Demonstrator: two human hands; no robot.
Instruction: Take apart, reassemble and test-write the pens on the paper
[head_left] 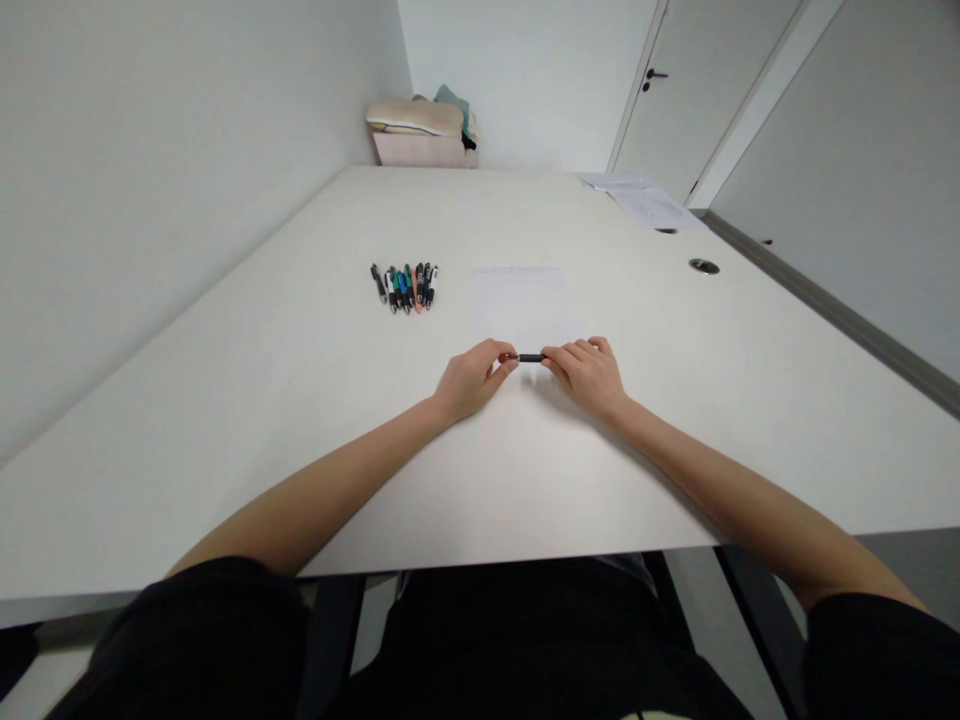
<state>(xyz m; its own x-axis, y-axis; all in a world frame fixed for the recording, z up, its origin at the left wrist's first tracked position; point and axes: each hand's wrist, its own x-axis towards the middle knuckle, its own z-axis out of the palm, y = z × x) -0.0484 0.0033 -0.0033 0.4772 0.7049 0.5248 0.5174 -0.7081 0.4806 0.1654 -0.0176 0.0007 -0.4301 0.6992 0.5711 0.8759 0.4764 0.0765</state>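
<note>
A dark pen lies crosswise between my two hands, above the near edge of a white sheet of paper. My left hand pinches its left end between thumb and fingers. At its other end, the fingertips of my right hand are closed on the barrel. Both pen ends are partly hidden by my fingers. A faint line of print or writing runs along the sheet's far edge. To the left of the paper, several pens with black, green, blue, white and pink parts lie side by side.
The white table runs along a wall on the left. More papers lie at its far right, by a round cable hole. Beyond the far edge stands a pale box topped with folded cloth. A door is at the back right.
</note>
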